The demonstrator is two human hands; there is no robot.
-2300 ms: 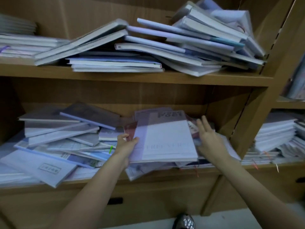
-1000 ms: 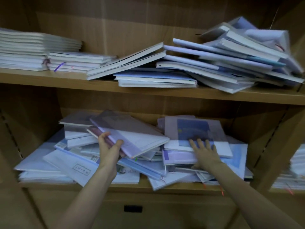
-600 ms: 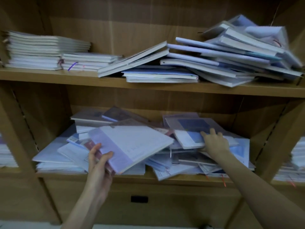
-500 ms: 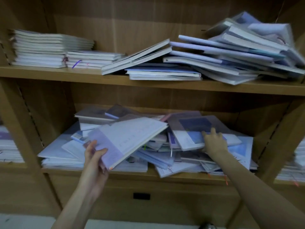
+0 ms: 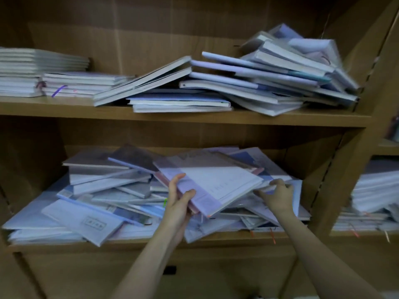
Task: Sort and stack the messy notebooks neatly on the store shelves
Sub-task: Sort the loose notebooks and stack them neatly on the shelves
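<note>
Holding a purple-and-white notebook [image 5: 211, 186] by its lower left corner, the left hand [image 5: 179, 203] has its thumb on the cover and its fingers [image 5: 176, 182] curled round the spine edge. A thin pink book seems to be pinched under it in the same grip. The notebook is tilted, raised a little above the messy pile [image 5: 112, 195] on the lower shelf [image 5: 216, 239]. The right hand [image 5: 278, 194] is at the notebook's right corner; its fingers are curled in and seem to pinch the edge of a book there, but the blur does not let me say which one.

I think the step is to bring together notebooks of the same kind. To do it well, both hands should take the notebook level, then knock its edges square against the shelf board before laying it flat. The loose books below lie at many angles and some hang over the front edge, so pulling fast could drag them off. On the upper shelf [image 5: 194, 118] a neat stack [image 5: 38, 74] on the left shows the wanted result, while the heap [image 5: 280, 76] on the right leans and is not yet sorted.
</note>
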